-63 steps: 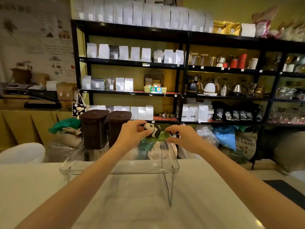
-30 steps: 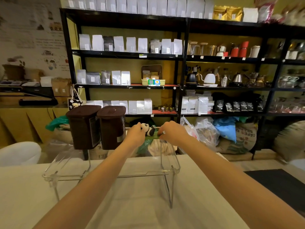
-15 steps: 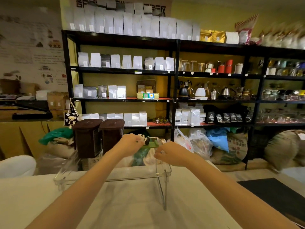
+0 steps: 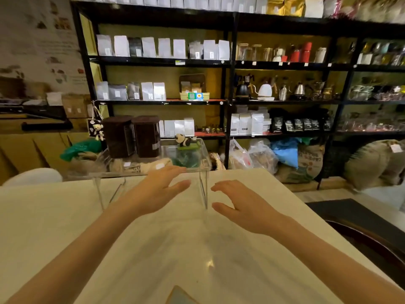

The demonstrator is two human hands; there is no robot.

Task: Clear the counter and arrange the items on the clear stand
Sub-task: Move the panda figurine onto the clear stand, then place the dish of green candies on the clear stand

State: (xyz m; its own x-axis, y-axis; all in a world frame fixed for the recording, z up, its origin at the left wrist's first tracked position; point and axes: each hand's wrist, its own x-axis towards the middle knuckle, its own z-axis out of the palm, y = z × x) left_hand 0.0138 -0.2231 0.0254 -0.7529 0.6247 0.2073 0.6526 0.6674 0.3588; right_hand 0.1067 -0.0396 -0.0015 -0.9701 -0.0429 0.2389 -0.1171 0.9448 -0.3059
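A clear acrylic stand (image 4: 203, 172) sits at the far edge of the white counter (image 4: 65, 227). On its top stand two dark brown canisters (image 4: 119, 136) (image 4: 146, 136) at the left and a small panda figure on a green base (image 4: 186, 142) at the right rear. My left hand (image 4: 156, 191) hovers open just in front of the stand's front edge, fingers spread, holding nothing. My right hand (image 4: 243, 205) is open too, beside the stand's right leg and apart from it.
Black shelving (image 4: 230, 84) with white bags, kettles and jars fills the wall behind. Sacks and plastic bags (image 4: 285, 159) lie on the floor below it. A white chair back (image 4: 30, 175) shows at the left. A dark mat (image 4: 361, 216) lies to the right.
Both hands have let go of the panda figure, which now rests on the stand, and have drawn back toward me, open, over the counter.
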